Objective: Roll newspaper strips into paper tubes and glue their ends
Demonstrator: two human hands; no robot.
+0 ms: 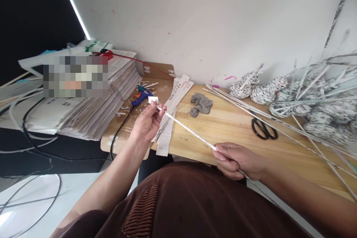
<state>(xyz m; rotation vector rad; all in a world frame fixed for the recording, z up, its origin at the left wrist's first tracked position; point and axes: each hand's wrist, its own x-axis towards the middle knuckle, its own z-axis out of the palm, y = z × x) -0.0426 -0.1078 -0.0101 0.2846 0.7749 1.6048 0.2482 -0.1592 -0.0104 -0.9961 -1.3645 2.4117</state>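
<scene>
The left hand (pixel 149 119) pinches a thin rolled paper stick (pixel 192 132) just under its flat white tip (pixel 153 100), near the counter's (pixel 223 119) front edge. The stick slants down to the right, into the right hand (pixel 234 160), whose fingers curl snugly round it, farther from the tip.

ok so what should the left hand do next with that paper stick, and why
I'd probably have the left hand roll the paper flap snug: it sticks out flat at that end of the paper stick, while the length between the hands looks wound and the right hand grips it farther along.
</scene>
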